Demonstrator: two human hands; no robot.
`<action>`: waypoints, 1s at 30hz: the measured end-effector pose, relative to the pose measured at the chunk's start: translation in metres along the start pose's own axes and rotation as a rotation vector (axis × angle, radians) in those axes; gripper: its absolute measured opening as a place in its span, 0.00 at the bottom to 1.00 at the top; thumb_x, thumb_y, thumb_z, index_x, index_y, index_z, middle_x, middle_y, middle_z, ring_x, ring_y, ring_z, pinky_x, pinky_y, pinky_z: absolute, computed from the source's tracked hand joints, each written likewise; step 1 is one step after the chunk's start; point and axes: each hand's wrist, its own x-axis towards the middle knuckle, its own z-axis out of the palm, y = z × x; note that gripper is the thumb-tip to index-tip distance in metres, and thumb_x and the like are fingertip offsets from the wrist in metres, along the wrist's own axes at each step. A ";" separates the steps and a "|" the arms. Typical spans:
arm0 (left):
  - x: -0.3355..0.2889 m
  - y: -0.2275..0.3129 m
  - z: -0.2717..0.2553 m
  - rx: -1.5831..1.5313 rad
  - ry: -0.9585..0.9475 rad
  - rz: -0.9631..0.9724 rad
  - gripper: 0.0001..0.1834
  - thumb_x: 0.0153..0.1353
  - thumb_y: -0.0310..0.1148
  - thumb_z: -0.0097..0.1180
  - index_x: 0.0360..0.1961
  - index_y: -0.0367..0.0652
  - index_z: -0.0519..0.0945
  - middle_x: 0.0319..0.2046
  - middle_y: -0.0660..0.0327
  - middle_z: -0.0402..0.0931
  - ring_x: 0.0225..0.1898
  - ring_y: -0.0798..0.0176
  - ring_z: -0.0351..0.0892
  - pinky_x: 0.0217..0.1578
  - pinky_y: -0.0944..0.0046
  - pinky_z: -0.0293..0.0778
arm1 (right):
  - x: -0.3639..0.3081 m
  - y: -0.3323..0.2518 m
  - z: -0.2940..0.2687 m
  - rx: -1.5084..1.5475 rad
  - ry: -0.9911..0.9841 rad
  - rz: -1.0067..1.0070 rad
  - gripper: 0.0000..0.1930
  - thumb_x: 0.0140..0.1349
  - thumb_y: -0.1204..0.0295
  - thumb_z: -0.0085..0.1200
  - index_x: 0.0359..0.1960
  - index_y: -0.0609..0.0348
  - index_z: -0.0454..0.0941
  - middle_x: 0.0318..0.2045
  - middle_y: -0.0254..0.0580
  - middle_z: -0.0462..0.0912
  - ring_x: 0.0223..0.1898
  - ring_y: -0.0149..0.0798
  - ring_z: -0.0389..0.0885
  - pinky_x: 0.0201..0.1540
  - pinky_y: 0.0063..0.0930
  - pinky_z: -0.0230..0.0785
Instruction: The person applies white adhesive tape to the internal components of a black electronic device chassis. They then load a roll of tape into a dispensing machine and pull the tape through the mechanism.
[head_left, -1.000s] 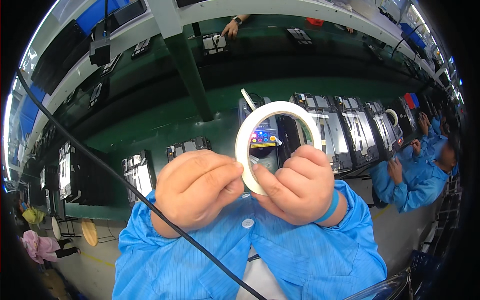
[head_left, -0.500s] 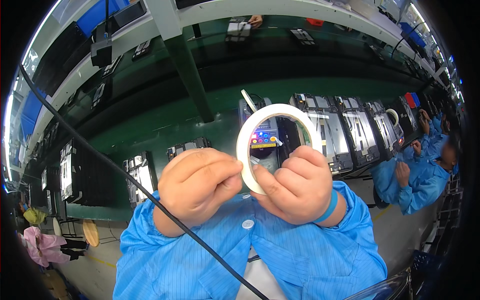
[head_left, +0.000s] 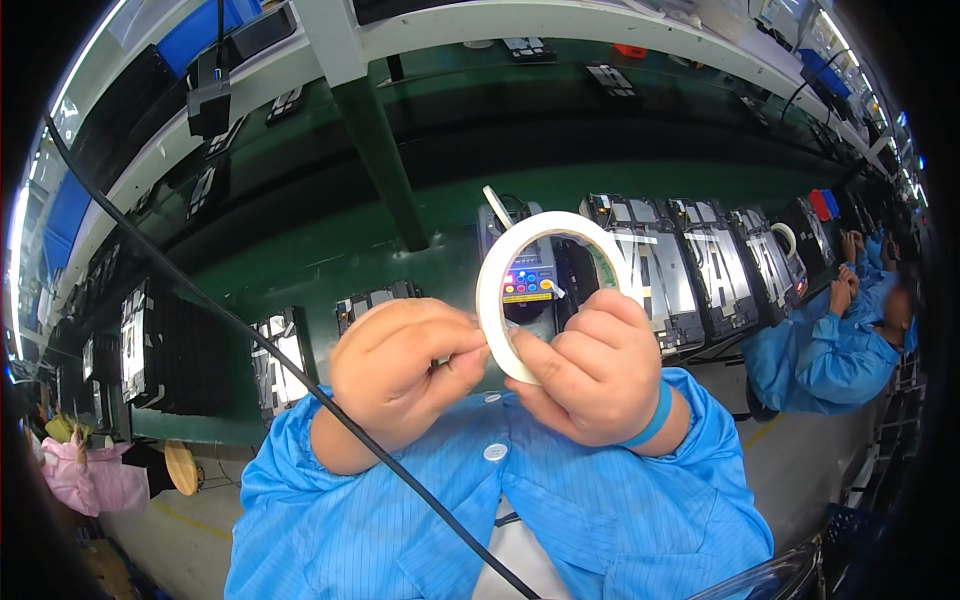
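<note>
A large roll of pale cream tape [head_left: 491,290] stands upright in front of my chest. My right hand [head_left: 600,375], with a blue band at the wrist, grips the roll's lower right side, thumb inside the ring. My left hand [head_left: 405,370] is closed in a pinch at the roll's left edge; what its fingertips hold, perhaps the tape's end, is too small to make out. Through the ring shows a grey device [head_left: 530,270] with lit coloured buttons on the green bench.
Flat black-and-silver electronic units [head_left: 655,275] line the bench to the right. A tall stack of similar units [head_left: 140,340] stands at the left. A black cable [head_left: 300,375] crosses diagonally before me. A co-worker in blue [head_left: 825,350] sits at the right.
The roll and both hands stay nearly in place, with slight finger shifts. At the bench's far side, another person's hand has gone from view, and the unit there has moved.
</note>
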 end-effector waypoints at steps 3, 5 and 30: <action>0.004 -0.002 0.000 0.008 -0.038 -0.007 0.08 0.44 0.24 0.63 0.27 0.40 0.77 0.26 0.58 0.76 0.27 0.57 0.76 0.26 0.63 0.71 | -0.001 0.001 0.002 -0.008 -0.020 -0.008 0.18 0.43 0.69 0.61 0.37 0.64 0.78 0.17 0.31 0.67 0.20 0.33 0.67 0.32 0.31 0.64; 0.006 -0.003 0.003 0.022 -0.048 -0.005 0.07 0.46 0.24 0.61 0.25 0.40 0.74 0.24 0.58 0.74 0.25 0.57 0.74 0.24 0.61 0.69 | -0.002 0.002 0.004 -0.010 -0.030 -0.015 0.18 0.44 0.69 0.61 0.37 0.64 0.78 0.17 0.31 0.68 0.20 0.33 0.67 0.32 0.31 0.64; 0.001 -0.015 0.030 0.024 0.037 0.013 0.07 0.42 0.19 0.61 0.24 0.36 0.76 0.22 0.54 0.73 0.23 0.54 0.73 0.24 0.62 0.68 | -0.021 0.008 0.003 -0.061 0.015 0.041 0.17 0.47 0.68 0.59 0.37 0.67 0.77 0.22 0.37 0.72 0.25 0.37 0.72 0.35 0.34 0.65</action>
